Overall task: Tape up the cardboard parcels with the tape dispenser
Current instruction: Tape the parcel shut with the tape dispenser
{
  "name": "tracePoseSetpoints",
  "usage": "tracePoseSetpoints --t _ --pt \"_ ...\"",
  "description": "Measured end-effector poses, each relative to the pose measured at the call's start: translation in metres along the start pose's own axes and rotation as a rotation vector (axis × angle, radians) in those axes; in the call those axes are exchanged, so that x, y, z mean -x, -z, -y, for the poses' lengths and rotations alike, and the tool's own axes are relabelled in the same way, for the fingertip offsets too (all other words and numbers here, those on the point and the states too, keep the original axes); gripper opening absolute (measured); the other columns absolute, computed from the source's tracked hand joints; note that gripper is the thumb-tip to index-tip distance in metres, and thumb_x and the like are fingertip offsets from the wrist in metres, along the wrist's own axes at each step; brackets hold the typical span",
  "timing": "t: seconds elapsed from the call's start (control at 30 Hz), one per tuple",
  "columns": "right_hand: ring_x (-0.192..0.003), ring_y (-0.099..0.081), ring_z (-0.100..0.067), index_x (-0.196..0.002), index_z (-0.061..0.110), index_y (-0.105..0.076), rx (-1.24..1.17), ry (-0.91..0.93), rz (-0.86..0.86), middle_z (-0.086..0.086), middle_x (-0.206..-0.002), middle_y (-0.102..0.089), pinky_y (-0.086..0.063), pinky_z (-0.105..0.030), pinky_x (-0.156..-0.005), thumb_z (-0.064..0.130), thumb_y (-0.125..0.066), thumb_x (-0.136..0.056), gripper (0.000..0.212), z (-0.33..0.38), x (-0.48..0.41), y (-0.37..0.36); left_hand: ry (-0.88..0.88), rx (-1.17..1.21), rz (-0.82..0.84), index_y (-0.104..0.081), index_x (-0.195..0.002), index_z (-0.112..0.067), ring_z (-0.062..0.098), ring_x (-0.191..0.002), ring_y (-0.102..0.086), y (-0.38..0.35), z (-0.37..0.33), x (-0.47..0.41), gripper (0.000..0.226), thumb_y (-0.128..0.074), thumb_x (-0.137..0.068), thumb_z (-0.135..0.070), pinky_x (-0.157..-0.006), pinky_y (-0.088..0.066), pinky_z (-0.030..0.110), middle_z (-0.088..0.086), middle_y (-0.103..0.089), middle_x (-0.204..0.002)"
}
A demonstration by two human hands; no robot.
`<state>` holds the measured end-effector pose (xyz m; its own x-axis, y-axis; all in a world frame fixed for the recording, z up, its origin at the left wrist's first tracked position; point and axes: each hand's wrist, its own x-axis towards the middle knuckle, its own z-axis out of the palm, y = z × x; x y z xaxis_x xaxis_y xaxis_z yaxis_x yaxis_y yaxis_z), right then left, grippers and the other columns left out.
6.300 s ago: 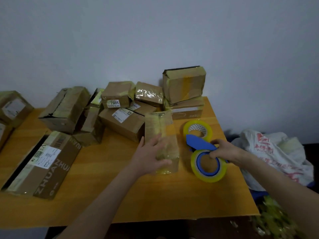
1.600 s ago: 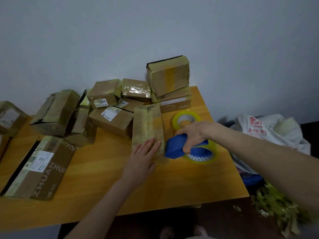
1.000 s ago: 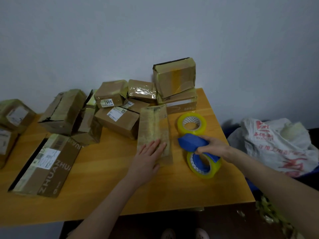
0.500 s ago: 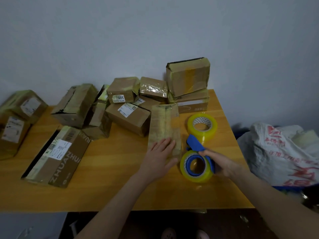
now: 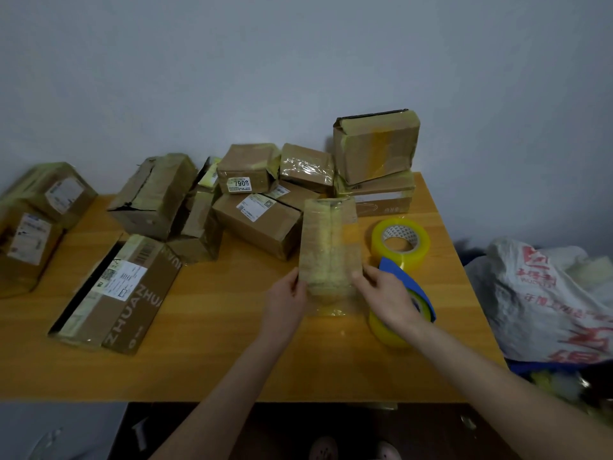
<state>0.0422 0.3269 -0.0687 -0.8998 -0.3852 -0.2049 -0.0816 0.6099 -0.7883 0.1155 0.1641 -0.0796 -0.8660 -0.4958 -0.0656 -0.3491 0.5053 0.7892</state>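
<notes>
A long flat cardboard parcel, wrapped in yellowish clear tape, lies lengthways on the wooden table. My left hand grips its near left corner, thumb on top. My right hand holds the near right corner. The tape dispenser, a blue handle on a yellow tape roll, lies on the table just right of the parcel. It is partly hidden behind my right hand, which no longer holds it.
A spare yellow tape roll lies beyond the dispenser. Several taped boxes are heaped at the back, with one stacked high. A long "ZHUAN" box lies at the left. A white plastic bag sits off the table's right edge.
My right hand set the dispenser down on the table and moved left to the parcel's near right corner. My left hand shifted from pressing the top to gripping the near left corner.
</notes>
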Motion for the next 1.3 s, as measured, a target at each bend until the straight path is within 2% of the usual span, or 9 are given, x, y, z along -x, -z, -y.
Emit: tracePoseSetpoints --t 0.07,0.2,0.3,0.47,0.6,0.77,0.87,1.17,1.3 --pt "-0.064 -0.052 -0.017 -0.085 0.008 -0.059 0.009 -0.024 -0.024 -0.004 -0.069 -0.056 -0.042 -0.034 -0.063 0.038 -0.045 -0.100 0.037 0.004 0.001 -0.005 -0.002 -0.019 0.038 -0.052 -0.135 -0.013 0.000 -0.067 -0.054 -0.006 -0.003 0.002 0.037 -0.045 -0.100 -0.024 -0.053 -0.040 0.006 -0.003 -0.065 -0.093" --pt "-0.075 -0.054 -0.009 -0.104 0.016 -0.066 -0.061 -0.016 0.016 0.006 -0.080 -0.060 -0.041 -0.022 -0.065 0.036 -0.054 -0.097 0.024 -0.006 -0.001 0.000 0.054 0.181 0.095 -0.048 -0.139 -0.015 0.010 -0.115 -0.057 0.004 0.006 0.000 0.045 -0.054 -0.096 -0.025 -0.091 -0.049 0.021 0.000 -0.060 -0.130" --pt "-0.087 -0.061 -0.012 -0.113 0.006 -0.067 -0.040 0.003 -0.004 0.006 -0.089 -0.065 -0.047 -0.021 -0.073 0.028 -0.063 -0.093 0.030 -0.010 -0.004 0.000 0.039 0.167 0.030 -0.055 -0.132 -0.011 0.006 -0.100 -0.058 0.008 0.017 -0.005 0.042 -0.062 -0.091 -0.020 -0.085 -0.048 0.013 -0.002 -0.061 -0.117" --pt "-0.057 -0.059 -0.005 -0.113 0.013 -0.069 0.054 0.025 -0.106 0.009 -0.059 -0.061 -0.041 -0.008 -0.052 0.020 -0.068 -0.089 0.026 -0.018 -0.008 -0.011 -0.116 0.076 -0.042 -0.060 -0.124 -0.009 0.005 -0.080 -0.056 0.005 0.026 -0.007 0.042 -0.069 -0.083 -0.010 -0.082 -0.055 0.024 -0.012 -0.054 -0.087" --pt "-0.075 -0.062 -0.012 -0.128 0.013 -0.062 0.156 0.078 -0.181 0.001 -0.083 -0.071 -0.042 -0.014 -0.064 0.024 -0.069 -0.088 0.042 -0.021 -0.009 -0.019 -0.272 -0.059 -0.104 -0.064 -0.118 -0.008 0.007 -0.075 -0.054 0.001 0.031 -0.008 0.037 -0.072 -0.082 -0.011 -0.076 -0.051 0.016 -0.003 -0.055 -0.086" --pt "-0.100 -0.063 -0.024 -0.134 0.016 -0.050 0.347 0.105 -0.196 -0.004 -0.110 -0.068 -0.051 -0.034 -0.076 0.051 -0.073 -0.076 0.072 -0.018 -0.015 -0.008 -0.192 -0.115 -0.070 -0.057 -0.105 -0.016 0.006 -0.085 -0.054 -0.001 0.033 -0.017 0.037 -0.075 -0.077 -0.034 -0.076 -0.051 0.022 -0.008 -0.051 -0.096" --pt "-0.090 -0.064 -0.023 -0.140 0.024 -0.036 0.520 0.130 -0.163 -0.003 -0.104 -0.067 -0.052 -0.034 -0.065 0.074 -0.060 -0.070 0.090 -0.008 -0.019 -0.012 -0.078 -0.092 0.000 -0.043 -0.103 -0.025 -0.001 -0.080 -0.055 -0.005 0.025 -0.019 0.054 -0.077 -0.070 -0.051 -0.066 -0.052 0.020 -0.018 -0.050 -0.091" --pt "-0.104 -0.062 -0.023 -0.144 0.026 -0.040 0.326 0.241 -0.100 -0.004 -0.118 -0.066 -0.051 -0.035 -0.088 0.036 -0.070 -0.084 0.068 -0.018 -0.018 -0.017 -0.139 -0.060 -0.052 -0.049 -0.100 -0.020 0.005 -0.089 -0.060 -0.008 0.038 -0.019 0.028 -0.071 -0.084 -0.020 -0.061 -0.045 0.006 -0.003 -0.064 -0.104" --pt "-0.074 -0.063 -0.013 -0.145 0.026 -0.040 0.135 0.191 0.008 0.002 -0.080 -0.066 -0.053 -0.025 -0.067 0.038 -0.062 -0.091 0.060 -0.021 -0.015 -0.003 -0.207 -0.047 -0.069 -0.059 -0.114 -0.017 0.004 -0.086 -0.056 -0.001 0.043 -0.011 0.030 -0.066 -0.087 -0.029 -0.074 -0.050 0.019 -0.008 -0.054 -0.104"
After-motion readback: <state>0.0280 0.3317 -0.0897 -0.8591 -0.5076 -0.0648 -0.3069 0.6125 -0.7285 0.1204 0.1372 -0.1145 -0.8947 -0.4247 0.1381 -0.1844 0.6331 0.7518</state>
